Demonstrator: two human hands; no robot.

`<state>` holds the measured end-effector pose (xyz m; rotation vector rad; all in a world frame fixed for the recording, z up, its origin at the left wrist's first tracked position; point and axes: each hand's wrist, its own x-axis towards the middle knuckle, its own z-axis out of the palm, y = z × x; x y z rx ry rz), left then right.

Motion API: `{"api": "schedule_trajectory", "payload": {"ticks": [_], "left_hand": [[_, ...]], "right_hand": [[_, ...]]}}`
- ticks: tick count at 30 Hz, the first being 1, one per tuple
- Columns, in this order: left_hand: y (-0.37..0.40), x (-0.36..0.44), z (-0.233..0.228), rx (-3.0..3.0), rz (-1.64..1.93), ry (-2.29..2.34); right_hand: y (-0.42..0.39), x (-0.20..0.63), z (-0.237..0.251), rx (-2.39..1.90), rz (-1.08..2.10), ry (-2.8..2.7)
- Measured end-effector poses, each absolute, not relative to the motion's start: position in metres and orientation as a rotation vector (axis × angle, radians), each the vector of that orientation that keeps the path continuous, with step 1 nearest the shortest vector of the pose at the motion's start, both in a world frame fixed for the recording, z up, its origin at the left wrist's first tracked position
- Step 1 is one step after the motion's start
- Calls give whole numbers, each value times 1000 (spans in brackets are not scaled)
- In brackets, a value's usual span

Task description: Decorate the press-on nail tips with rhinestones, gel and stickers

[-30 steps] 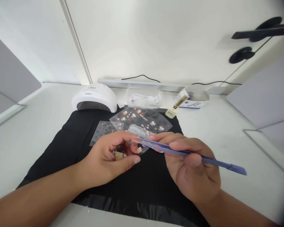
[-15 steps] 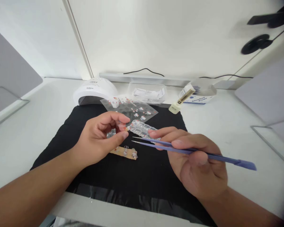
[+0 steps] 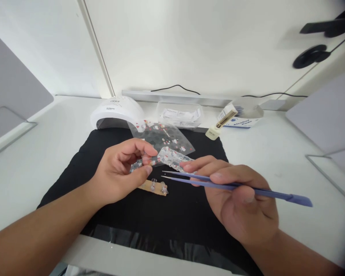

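Hands of one person meet over a black mat (image 3: 74, 168) spread on a white table (image 3: 31, 161). Left hand (image 3: 119, 176): fingers curled, thumb and forefinger pinched shut on the near corner of a clear sticker sheet (image 3: 163, 138), which is lifted and tilts up and away toward the back of the mat; the sheet carries small red, white and dark motifs. Right hand (image 3: 241, 199): fingers closed around blue tweezers (image 3: 232, 186), held nearly level, the two fine tips slightly apart and pointing left toward the left thumb, holding nothing that can be made out; the flat rear end juts out to the right past the hand. A small clear tray (image 3: 174, 158) lies between the two hands, just behind the right forefinger; whether the finger touches it cannot be told. Below the tweezer tips, flat on the mat, lies a tan strip (image 3: 152, 187) bearing clear nail tips standing along it. Behind the mat: a white nail lamp (image 3: 117, 113) at the left, a clear box (image 3: 179, 112) of paper packets at the centre, a small bottle (image 3: 215, 129) tipped on its side and a white-and-blue carton (image 3: 244, 117) at the right. Black cables (image 3: 175, 87) run along the wall behind.
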<state>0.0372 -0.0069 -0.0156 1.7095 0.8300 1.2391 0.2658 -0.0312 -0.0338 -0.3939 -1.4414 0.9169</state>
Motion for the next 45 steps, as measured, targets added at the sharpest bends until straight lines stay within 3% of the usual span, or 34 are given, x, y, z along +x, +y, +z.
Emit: {"api": "schedule_trajectory", "payload": {"ticks": [19,45], "left_hand": [[-9,39,-8,1795,1213,608],[-16,48,-15,1653,1197,812]], "right_hand": [[-32,261,-29,-356,884,-1377],[-31,262,-33,-325,780,-1435]]}}
